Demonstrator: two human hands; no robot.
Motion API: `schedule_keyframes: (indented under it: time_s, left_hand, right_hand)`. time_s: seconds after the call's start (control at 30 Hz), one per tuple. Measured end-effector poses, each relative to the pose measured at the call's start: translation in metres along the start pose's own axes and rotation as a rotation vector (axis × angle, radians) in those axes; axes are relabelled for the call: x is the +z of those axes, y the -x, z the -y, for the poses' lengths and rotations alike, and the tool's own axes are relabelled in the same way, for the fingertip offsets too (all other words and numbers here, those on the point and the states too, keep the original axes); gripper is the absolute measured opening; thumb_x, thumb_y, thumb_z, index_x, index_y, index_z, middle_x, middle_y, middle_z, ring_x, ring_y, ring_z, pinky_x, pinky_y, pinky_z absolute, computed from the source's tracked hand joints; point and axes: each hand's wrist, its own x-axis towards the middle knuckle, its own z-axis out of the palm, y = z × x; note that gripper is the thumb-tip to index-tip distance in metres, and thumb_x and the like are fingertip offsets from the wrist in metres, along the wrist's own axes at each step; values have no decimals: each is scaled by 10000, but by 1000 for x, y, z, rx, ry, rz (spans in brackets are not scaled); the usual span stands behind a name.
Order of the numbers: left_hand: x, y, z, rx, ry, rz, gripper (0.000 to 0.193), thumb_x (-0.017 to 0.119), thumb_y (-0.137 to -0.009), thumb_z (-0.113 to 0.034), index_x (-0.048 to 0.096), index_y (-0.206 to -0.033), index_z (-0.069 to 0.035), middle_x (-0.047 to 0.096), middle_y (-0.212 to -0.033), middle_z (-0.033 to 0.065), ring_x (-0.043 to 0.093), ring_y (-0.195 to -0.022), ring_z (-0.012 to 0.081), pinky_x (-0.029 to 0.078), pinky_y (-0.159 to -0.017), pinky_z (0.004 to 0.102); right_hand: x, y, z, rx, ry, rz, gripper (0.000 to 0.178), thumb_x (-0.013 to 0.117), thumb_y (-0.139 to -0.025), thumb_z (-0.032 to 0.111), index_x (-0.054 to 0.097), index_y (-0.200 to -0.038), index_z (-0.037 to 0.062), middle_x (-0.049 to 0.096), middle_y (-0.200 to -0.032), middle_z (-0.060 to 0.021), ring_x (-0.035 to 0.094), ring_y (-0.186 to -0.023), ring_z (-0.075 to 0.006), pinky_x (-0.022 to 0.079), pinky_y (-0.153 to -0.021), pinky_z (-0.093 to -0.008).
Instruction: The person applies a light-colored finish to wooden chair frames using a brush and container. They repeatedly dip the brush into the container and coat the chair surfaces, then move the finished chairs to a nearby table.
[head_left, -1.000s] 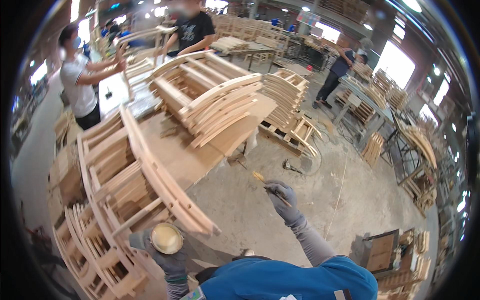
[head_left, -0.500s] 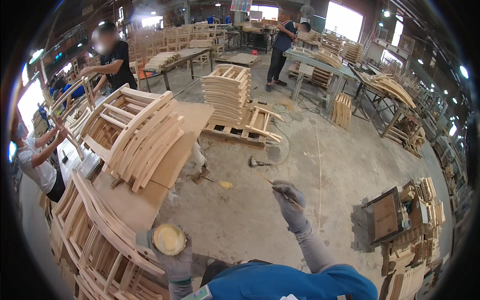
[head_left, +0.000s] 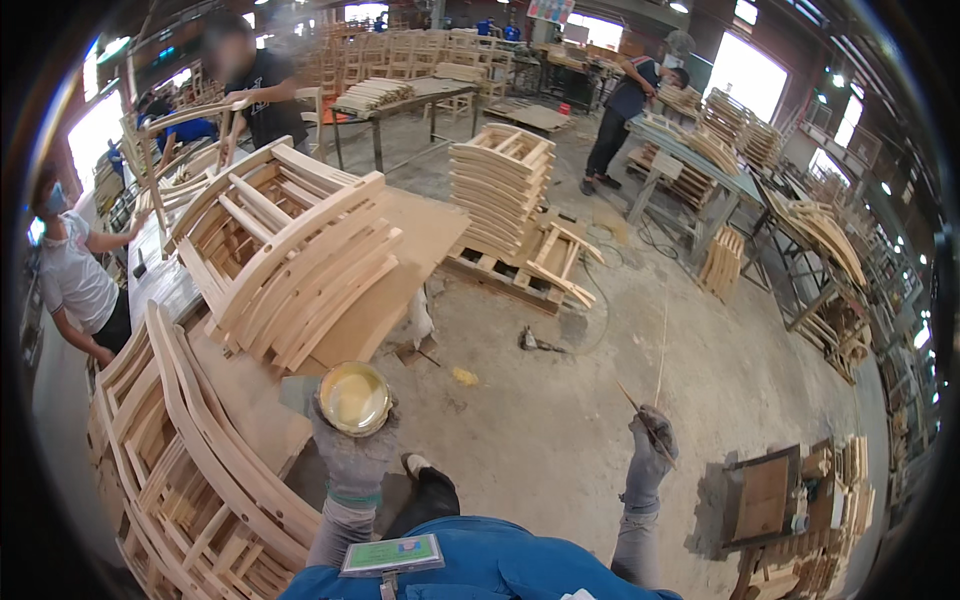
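My gloved left hand (head_left: pixel 357 455) is wrapped round a round open jar (head_left: pixel 355 398) with pale yellow stuff inside, held upright beside the stacked chair parts. Out to the right, over the floor, my gloved right hand (head_left: pixel 653 438) grips a thin wooden stick (head_left: pixel 629 396) whose tip points up and left. Whether the stick ends in bristles is too small to tell. Curved wooden chair frames (head_left: pixel 190 430) lie in a pile just left of the jar. Beyond it, another stack of curved wooden frames (head_left: pixel 300 250) rests on a brown board (head_left: pixel 425 235).
A tall stack of wooden frames (head_left: pixel 500 185) stands on a pallet (head_left: pixel 505 278). A power tool (head_left: pixel 540 340) with a cord lies on the concrete floor. At lower right is a dark-edged box stand (head_left: pixel 768 498) with wood pieces. Two people work at the left, another at a far table (head_left: pixel 695 150).
My left hand has lifted the jar up and away from the near pile. My right hand has moved right and lower with the stick. The person at far left has lowered an arm.
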Motion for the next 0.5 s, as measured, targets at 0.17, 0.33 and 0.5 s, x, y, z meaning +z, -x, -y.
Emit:
schedule_keyframes:
  time_s: [0.17,0.33,0.5]
  left_hand:
    - [-1,-70,-60,160,-7,196,555,498,-871,-516,478,-1242,-103,559,-1130,183,569,-977,323,505,-814,441]
    - [15,-118,-111,457,49,191,609,534,-872,-462,396,-1320,-73,460,-1231,263,532,-1050,347,500,-863,436]
    - [12,-147,-159,502,123,185,638,434,-902,-510,374,-1326,-38,443,-1253,300,551,-1032,404,531,-813,484]
  right_hand:
    - [86,-46,-15,56,-145,37,116,567,-807,-82,612,-905,-40,616,-980,-117,574,-880,-166,475,-797,-277]
    - [195,-102,-32,36,-216,191,110,567,-822,-66,603,-921,-32,610,-998,-119,571,-898,-168,479,-805,-290]
    - [301,-128,-30,-72,-254,306,110,554,-836,-68,594,-933,-39,598,-997,-117,562,-924,-168,475,-799,-280]
